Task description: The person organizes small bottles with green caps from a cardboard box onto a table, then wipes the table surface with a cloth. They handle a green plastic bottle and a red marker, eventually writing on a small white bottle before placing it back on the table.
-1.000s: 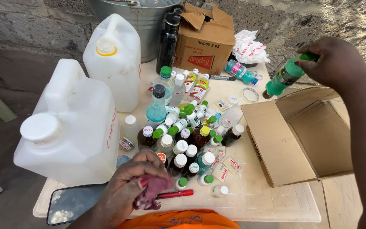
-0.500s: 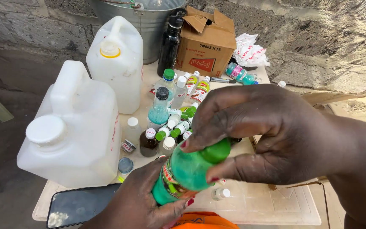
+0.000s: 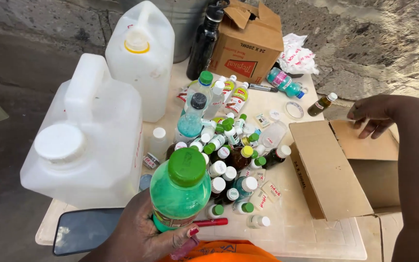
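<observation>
Right hand (image 3: 374, 114) gone; green bottle (image 3: 180, 191) in left fingers (image 3: 183, 237).

Green bottle (image 3: 180, 194), white jugs (image 3: 90, 140), brown box (image 3: 338, 170)

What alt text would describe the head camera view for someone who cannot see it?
The left hand holds a green-capped bottle upright over a table crowded with small bottles and two white jugs. The right hand hovers open above an open cardboard box.
</observation>
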